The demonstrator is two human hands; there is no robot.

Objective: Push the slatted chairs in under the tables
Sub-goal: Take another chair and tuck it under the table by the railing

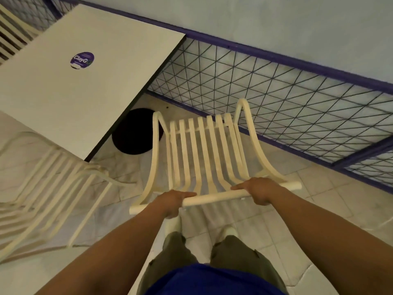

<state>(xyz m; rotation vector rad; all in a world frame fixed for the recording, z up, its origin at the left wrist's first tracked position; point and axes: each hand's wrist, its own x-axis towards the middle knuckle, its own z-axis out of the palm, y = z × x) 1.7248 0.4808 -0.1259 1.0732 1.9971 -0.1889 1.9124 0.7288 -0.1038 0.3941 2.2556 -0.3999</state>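
A cream slatted chair [204,150] stands in front of me, its seat pointing away toward the fence. My left hand [172,202] and my right hand [258,191] both grip its round top rail. The white table [70,88] with a purple sticker stands to the chair's left; its black round base [133,133] shows beside the chair's front left leg. The chair is outside the table's edge. A second cream slatted chair [49,188] stands at the left, its front under the table's near corner.
A purple-framed wire mesh fence [287,107] runs along the far side, close to the chair's right arm. Another slatted chair [10,33] shows at the top left beyond the table. The floor is pale tile. My legs and shoes are below the rail.
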